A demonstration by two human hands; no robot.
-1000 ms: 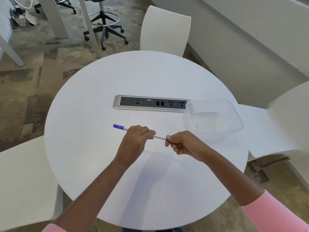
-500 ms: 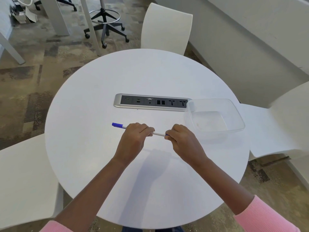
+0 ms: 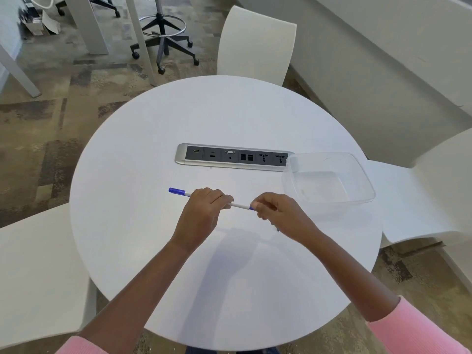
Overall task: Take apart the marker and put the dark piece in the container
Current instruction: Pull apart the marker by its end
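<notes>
A: Nearest first: both hands are closed on the one marker (image 3: 240, 206), held just above the worktop (image 3: 229, 290). The left hand (image 3: 203, 213) wraps the white barrel; the right hand (image 3: 277, 213) pinches the blue piece at that end.

B: So how should the pull go?

A: I'd keep the left still and draw the right straight along the barrel, perhaps with a slight twist, so nothing bends or flicks away.

B: And the count?

A: Two hands, one marker with a blue end (image 3: 177, 191) jutting past the left. Farther off, one clear container (image 3: 329, 180), nothing in it, to the right; beyond, one socket strip (image 3: 233, 157). Three white chairs ring the worktop.
</notes>
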